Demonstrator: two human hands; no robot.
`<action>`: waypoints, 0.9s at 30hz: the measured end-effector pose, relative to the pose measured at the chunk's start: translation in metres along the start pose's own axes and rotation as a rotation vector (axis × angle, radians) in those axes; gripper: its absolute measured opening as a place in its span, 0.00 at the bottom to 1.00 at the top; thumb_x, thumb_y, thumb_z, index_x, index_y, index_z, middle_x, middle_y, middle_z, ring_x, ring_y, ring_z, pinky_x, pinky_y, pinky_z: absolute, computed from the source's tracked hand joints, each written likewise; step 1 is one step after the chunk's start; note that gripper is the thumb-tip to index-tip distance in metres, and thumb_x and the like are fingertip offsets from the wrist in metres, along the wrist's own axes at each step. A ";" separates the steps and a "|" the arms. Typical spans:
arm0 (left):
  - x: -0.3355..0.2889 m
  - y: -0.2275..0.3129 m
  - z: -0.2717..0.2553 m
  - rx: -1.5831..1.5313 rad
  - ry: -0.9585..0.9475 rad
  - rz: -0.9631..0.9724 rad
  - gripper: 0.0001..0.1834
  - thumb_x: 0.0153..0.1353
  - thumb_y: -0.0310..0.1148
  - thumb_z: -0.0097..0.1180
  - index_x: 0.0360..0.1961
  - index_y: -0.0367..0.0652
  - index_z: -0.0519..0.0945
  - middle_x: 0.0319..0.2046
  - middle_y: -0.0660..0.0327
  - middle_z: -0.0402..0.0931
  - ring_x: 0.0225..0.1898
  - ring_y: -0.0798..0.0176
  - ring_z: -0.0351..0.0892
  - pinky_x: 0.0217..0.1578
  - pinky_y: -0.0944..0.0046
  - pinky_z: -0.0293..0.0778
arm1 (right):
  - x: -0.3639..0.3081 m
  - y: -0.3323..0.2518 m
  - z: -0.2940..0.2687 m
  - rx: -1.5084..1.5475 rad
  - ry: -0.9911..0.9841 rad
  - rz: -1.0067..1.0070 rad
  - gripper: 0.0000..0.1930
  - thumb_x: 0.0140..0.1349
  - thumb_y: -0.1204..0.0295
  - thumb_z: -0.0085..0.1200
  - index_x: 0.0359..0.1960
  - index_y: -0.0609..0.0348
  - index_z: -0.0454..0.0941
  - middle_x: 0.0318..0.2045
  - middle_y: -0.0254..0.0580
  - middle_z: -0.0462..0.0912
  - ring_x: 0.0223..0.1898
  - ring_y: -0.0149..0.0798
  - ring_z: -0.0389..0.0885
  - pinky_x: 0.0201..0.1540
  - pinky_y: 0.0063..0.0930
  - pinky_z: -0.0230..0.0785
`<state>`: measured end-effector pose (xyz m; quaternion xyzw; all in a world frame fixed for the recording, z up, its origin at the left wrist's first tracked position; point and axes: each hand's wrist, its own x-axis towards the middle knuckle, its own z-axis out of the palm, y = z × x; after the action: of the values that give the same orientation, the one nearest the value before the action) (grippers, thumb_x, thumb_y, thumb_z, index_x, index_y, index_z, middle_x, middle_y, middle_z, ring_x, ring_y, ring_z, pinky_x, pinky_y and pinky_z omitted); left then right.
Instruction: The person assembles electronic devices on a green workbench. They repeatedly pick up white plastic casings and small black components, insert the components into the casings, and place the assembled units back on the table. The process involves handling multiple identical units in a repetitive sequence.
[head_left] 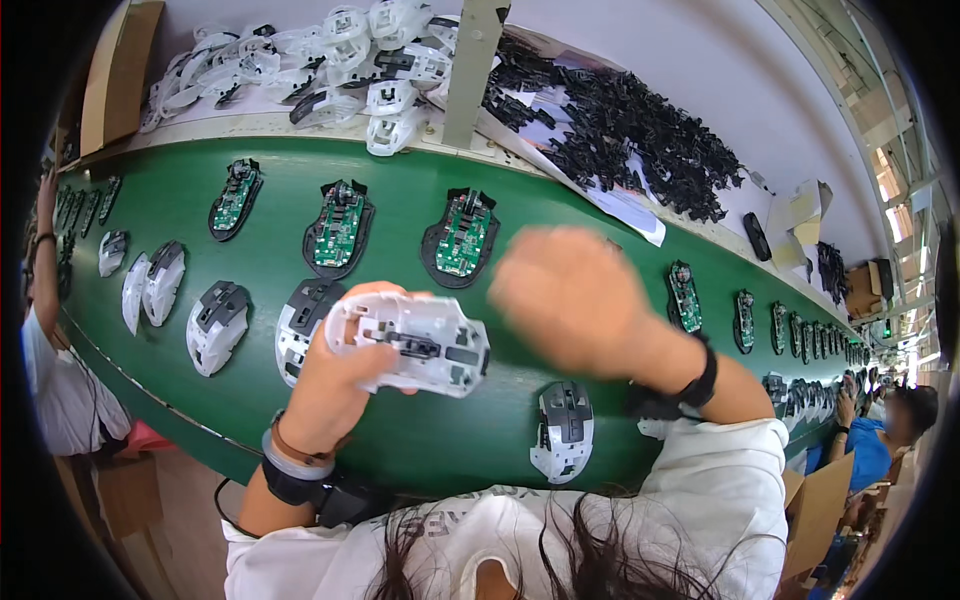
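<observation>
My left hand [338, 388] grips a white computer mouse top shell [452, 330], its hollow inner side turned up. The thumb presses beside a dark strip-like part [412, 345] fixed inside the shell. To the right, my right hand [565, 300] is raised over the green surface, its fingers smeared by motion. Beyond the hands lie black mouse bases with green circuit boards, one [463, 240] between them and another [338, 230] farther left. A white-and-grey mouse shell [303, 320] lies partly behind my left hand. Another shell [563, 430] rests near my body.
The long green work surface [390, 165] carries rows of boards and shells. White shells [345, 50] are heaped on the back shelf, beside a post [470, 80] and a pile of small black parts [630, 125]. Other people sit at far left and right [875, 450].
</observation>
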<state>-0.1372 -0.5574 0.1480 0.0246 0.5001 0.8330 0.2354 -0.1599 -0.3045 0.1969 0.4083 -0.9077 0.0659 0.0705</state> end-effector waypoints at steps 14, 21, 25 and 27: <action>-0.002 -0.006 -0.002 -0.087 -0.077 0.009 0.48 0.46 0.42 0.71 0.64 0.37 0.59 0.56 0.57 0.67 0.56 0.56 0.71 0.55 0.53 0.70 | -0.059 0.209 0.076 0.164 0.300 1.025 0.15 0.50 0.73 0.61 0.40 0.64 0.79 0.29 0.50 0.81 0.32 0.45 0.81 0.40 0.34 0.72; -0.003 0.010 0.009 0.341 -0.102 0.109 0.45 0.48 0.30 0.66 0.65 0.35 0.56 0.53 0.57 0.69 0.52 0.66 0.70 0.55 0.65 0.65 | -0.058 0.152 0.033 0.627 0.531 0.874 0.12 0.55 0.80 0.56 0.42 0.63 0.75 0.29 0.33 0.77 0.30 0.27 0.75 0.35 0.21 0.70; -0.004 -0.002 -0.003 0.610 0.062 0.210 0.36 0.48 0.32 0.67 0.58 0.37 0.65 0.48 0.56 0.75 0.47 0.64 0.73 0.50 0.64 0.68 | -0.006 0.010 -0.019 0.840 0.436 0.445 0.12 0.54 0.81 0.60 0.41 0.63 0.76 0.35 0.34 0.78 0.33 0.26 0.77 0.37 0.20 0.72; 0.000 -0.001 -0.006 0.754 0.042 0.248 0.34 0.46 0.33 0.68 0.55 0.38 0.69 0.45 0.57 0.76 0.46 0.64 0.74 0.48 0.64 0.68 | 0.010 -0.018 -0.024 0.741 0.370 0.171 0.11 0.52 0.80 0.62 0.37 0.61 0.79 0.32 0.39 0.80 0.30 0.31 0.79 0.32 0.22 0.72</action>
<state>-0.1389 -0.5621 0.1442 0.1526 0.7688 0.6133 0.0974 -0.1507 -0.3192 0.2234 0.3105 -0.8254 0.4655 0.0750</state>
